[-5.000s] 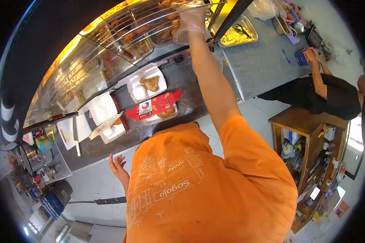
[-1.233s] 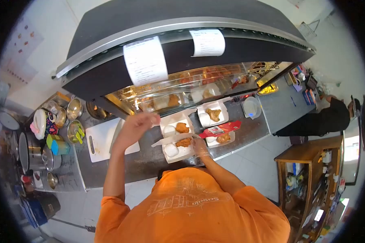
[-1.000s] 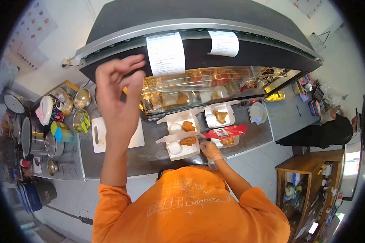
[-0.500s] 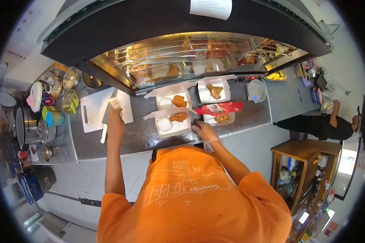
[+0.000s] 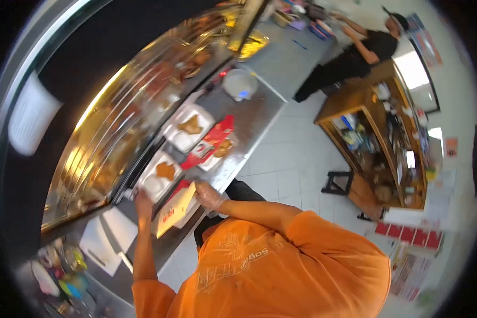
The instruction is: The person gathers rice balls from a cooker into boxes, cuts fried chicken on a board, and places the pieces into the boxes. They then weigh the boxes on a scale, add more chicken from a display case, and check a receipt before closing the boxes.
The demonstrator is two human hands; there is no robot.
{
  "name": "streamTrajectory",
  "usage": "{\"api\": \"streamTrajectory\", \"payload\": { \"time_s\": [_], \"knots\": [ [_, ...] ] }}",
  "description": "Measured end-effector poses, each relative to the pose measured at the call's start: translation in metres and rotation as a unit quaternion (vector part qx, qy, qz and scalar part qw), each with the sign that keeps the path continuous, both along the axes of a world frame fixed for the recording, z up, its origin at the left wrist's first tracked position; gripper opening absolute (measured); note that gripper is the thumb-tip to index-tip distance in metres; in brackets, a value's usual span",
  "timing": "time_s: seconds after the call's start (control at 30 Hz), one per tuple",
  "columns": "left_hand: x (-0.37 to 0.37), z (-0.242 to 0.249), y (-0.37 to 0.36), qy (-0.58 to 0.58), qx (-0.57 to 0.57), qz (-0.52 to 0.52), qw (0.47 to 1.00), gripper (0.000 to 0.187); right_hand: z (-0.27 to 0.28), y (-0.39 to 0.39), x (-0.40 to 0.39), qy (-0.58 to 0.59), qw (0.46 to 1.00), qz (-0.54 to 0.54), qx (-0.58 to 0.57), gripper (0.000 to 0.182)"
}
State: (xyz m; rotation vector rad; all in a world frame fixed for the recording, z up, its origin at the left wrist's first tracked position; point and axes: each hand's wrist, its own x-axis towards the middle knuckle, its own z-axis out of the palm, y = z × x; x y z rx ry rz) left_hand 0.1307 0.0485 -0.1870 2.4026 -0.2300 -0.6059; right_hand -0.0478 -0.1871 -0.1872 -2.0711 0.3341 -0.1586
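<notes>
My right hand (image 5: 210, 196), in a clear plastic glove, grips the edge of a yellow printed lid (image 5: 176, 212) that stands tilted over the nearest takeaway box, hiding its contents. My left hand (image 5: 143, 204) is at the corner of the neighbouring open box (image 5: 168, 192), which contains fried chicken (image 5: 165, 170) and a white mound (image 5: 152, 185). Motion blur hides what its fingers do. Beyond lies another open box with a chicken piece (image 5: 190, 125). A red lid (image 5: 213, 140) stands partly over a further box with chicken (image 5: 223, 148).
A glass-fronted heated cabinet (image 5: 127, 111) borders the counter. On a white cutting board (image 5: 93, 238) rests a knife (image 5: 111, 236) with a white handle. A round white container (image 5: 239, 85) stands farther along. Another person (image 5: 365, 50) stands near a wooden shelf (image 5: 350, 114).
My view has turned sharply. My left hand has moved from the cutting board to the boxes, and the cream-coloured thing at it no longer shows. The near box's lid is now tilted over it.
</notes>
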Motion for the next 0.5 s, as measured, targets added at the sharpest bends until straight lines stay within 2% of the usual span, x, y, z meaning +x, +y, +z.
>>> {"api": "streamTrajectory", "payload": {
  "time_s": [0.07,0.1,0.13,0.2,0.23,0.27,0.33,0.4,0.43,0.5],
  "knots": [
    [-0.003,-0.071,0.028,-0.056,-0.130,0.115,0.983,0.042,0.017,-0.020,-0.007,0.010,1.000,-0.011,0.028,0.023],
    [-0.005,-0.119,0.054,-0.072,-0.160,0.167,0.970,0.044,0.025,-0.028,-0.009,0.018,0.998,0.003,0.065,0.025],
    [-0.006,-0.147,0.073,-0.087,-0.188,0.219,0.953,0.047,0.037,-0.039,-0.012,0.012,0.998,-0.013,0.065,0.025],
    [-0.026,-0.095,0.082,0.039,-0.237,0.275,0.931,0.051,0.061,-0.060,-0.025,0.050,0.985,-0.031,0.164,0.028],
    [-0.038,-0.098,0.097,-0.037,-0.187,0.242,0.952,0.052,0.071,-0.069,-0.027,0.046,0.974,-0.063,0.212,0.019],
    [-0.052,-0.096,0.117,-0.101,-0.104,0.191,0.971,0.054,0.093,-0.084,-0.030,0.039,0.973,-0.069,0.215,0.019],
    [-0.081,-0.074,0.154,-0.221,0.104,0.087,0.966,0.058,0.135,-0.132,-0.044,0.066,0.964,-0.076,0.246,0.021],
    [-0.114,-0.045,0.180,-0.090,-0.035,0.274,0.957,0.064,0.127,-0.185,-0.065,0.067,0.950,-0.119,0.281,0.022],
    [-0.131,-0.007,0.166,-0.065,-0.071,0.327,0.940,0.064,0.114,-0.216,-0.080,-0.036,0.896,-0.130,0.423,0.023],
    [-0.157,0.122,0.069,-0.038,-0.105,0.364,0.925,0.064,0.074,-0.286,-0.108,-0.159,0.835,-0.197,0.488,0.027]
  ]
}}
